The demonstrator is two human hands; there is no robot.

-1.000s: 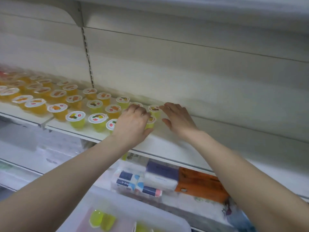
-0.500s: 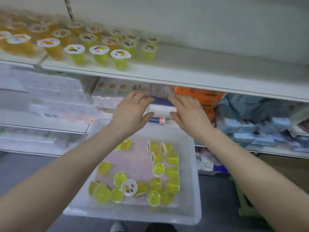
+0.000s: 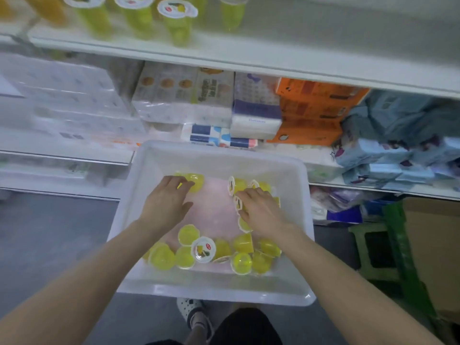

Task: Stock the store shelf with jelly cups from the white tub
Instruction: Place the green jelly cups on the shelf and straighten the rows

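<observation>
Both hands are inside the white tub (image 3: 296,175) at frame centre. The left hand (image 3: 166,204) lies flat, fingers extended, touching a jelly cup (image 3: 195,181). The right hand (image 3: 261,211) rests loosely spread on the right-side jelly cups (image 3: 242,186); whether it grips one cannot be determined. Stocked cups (image 3: 178,19) stand on the shelf (image 3: 298,61), upper frame.

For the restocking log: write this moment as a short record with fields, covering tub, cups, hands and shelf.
container: white plastic tub, on the floor by the shelving
contents: yellow-green jelly cups, loose, most along the near side
left hand: inside the tub, fingertips on a far-left cup
right hand: over the right-hand cluster; grip unclear
shelf: white shelf above, upright cups at its left
</observation>
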